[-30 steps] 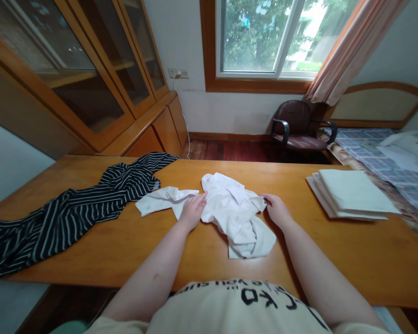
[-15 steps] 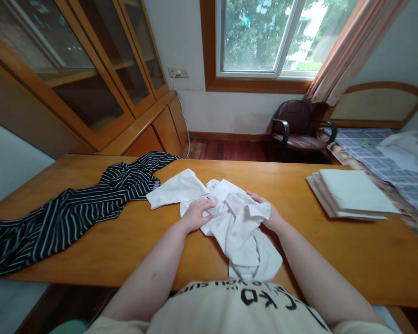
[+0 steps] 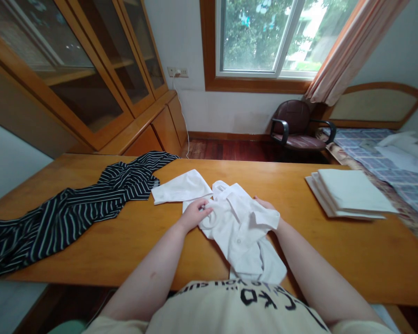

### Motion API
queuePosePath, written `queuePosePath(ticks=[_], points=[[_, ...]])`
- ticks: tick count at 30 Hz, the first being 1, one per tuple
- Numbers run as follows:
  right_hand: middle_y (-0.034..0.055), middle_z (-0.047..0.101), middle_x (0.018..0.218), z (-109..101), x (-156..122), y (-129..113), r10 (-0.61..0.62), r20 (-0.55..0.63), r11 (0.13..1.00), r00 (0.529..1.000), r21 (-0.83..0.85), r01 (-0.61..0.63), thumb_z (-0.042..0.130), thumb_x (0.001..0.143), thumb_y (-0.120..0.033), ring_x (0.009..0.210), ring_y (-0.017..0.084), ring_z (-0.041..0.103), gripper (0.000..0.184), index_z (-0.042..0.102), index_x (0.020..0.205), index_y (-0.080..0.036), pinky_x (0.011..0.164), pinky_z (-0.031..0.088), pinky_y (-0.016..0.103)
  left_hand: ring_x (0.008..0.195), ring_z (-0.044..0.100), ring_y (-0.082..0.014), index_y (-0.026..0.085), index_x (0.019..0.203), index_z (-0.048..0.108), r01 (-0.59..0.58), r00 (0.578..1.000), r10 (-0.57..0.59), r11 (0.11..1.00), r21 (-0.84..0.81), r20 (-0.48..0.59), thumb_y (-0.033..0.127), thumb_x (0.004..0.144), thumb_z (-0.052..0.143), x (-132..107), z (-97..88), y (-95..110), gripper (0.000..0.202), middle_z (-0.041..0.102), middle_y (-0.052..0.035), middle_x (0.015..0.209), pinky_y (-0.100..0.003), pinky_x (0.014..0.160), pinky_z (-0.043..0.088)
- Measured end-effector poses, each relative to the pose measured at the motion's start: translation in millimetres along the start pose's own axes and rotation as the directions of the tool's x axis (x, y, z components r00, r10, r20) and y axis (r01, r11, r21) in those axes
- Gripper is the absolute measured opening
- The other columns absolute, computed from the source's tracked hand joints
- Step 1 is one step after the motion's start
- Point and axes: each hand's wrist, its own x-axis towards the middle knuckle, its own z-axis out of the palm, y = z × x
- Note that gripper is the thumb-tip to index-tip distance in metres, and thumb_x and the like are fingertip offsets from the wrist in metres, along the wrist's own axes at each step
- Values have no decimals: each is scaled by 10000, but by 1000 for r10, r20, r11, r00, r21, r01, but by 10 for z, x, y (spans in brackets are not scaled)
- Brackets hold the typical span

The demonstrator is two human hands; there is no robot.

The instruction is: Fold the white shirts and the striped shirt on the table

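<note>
A crumpled white shirt point(image 3: 242, 232) with a collar and buttons lies on the wooden table in front of me. One of its sleeves stretches out to the left, and its lower part reaches the table edge by my body. My left hand point(image 3: 196, 214) pinches the fabric at the shirt's left side, thumb and fingers closed on it. On the other side, my right hand point(image 3: 270, 211) is at the shirt's right edge, partly covered by a white fold. Its fingers are mostly hidden, so its grip does not show.
Black-and-white striped clothing point(image 3: 80, 208) is spread along the left of the table point(image 3: 334, 260). A stack of flat white pieces point(image 3: 355, 192) lies on the right. Beyond the table are a glass-door cabinet point(image 3: 87, 74), an armchair point(image 3: 296, 125) and a bed point(image 3: 376, 144).
The white shirt has shifted slightly to the right, its sleeve with it. My left hand's fingers have gone from resting on the cloth to pinching it. My right hand has moved slightly right.
</note>
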Motion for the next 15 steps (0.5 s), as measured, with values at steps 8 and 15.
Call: queuePosePath(ticks=[8, 15], points=[[-18, 642, 716, -189, -151, -14, -168, -25, 986, 986, 21, 168, 709, 626, -286, 675, 157, 588, 187, 587, 749, -214, 640, 472, 275, 550, 448, -91, 195, 668, 476, -7, 870, -295, 794, -608, -395, 354, 689, 676, 60, -83, -111, 256, 478, 69, 592, -206, 544, 367], [-28, 643, 684, -278, -119, -83, -10, -228, 941, 974, 328, 86, 713, 620, -308, 593, 135, 585, 222, 590, 784, -222, 578, 469, 262, 702, 580, -123, 187, 652, 461, -265, 757, -427, 491, -830, -494, 229, 613, 715, 136, -229, -120, 261, 564, 50, 670, -262, 734, 469]])
